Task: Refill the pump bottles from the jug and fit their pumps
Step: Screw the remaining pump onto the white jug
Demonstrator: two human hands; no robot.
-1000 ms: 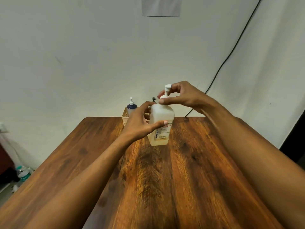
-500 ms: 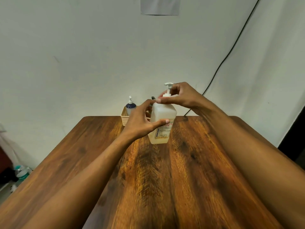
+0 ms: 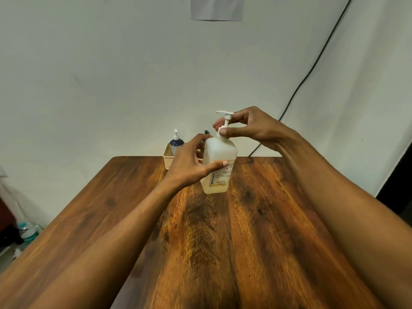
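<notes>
Pinching the collar of the pump [image 3: 227,121] between thumb and fingertips [image 3: 216,126], your right hand [image 3: 252,128] sits where a twist would seat the threads, I judge; the nozzle points left. Your left hand [image 3: 191,162] wraps the pale pump bottle [image 3: 219,168], thumb across the label and fingers curled behind, likely so the body cannot turn with the collar. The bottle leans slightly, over the far middle of the wooden table [image 3: 267,219]; whether its base touches the wood I cannot tell. Behind it a small basket [image 3: 167,158] holds a dark blue pump bottle [image 3: 176,143], its pump already fitted
</notes>
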